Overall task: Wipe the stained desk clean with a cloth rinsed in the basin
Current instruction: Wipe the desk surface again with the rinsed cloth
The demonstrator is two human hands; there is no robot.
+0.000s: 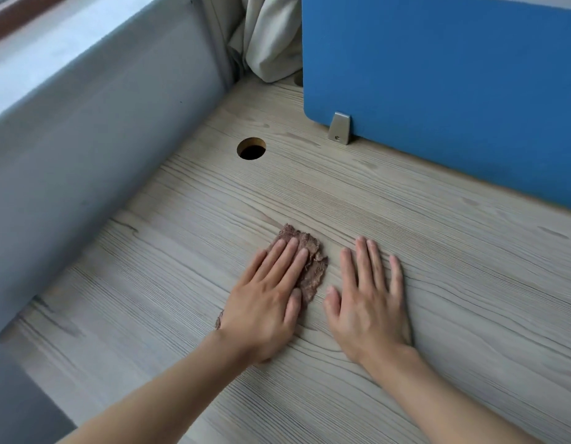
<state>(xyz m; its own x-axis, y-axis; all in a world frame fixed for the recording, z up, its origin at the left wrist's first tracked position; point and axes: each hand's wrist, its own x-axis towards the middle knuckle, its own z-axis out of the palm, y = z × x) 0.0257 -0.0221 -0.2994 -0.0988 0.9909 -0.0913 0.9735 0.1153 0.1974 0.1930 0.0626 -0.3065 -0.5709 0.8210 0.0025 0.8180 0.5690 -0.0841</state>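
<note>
While the left hand point(268, 296) is pressing flat on the brown cloth point(313, 262) midway between the table's point(454, 283) near and far edges, the right hand point(370, 302) is lying flat and empty just beside it; soft and limp, the cloth probably needs broad pinning.

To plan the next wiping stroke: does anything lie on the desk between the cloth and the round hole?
Nothing visible does. The left hand presses flat on the cloth, and the desk from there to the round hole shows only wood grain.
</note>
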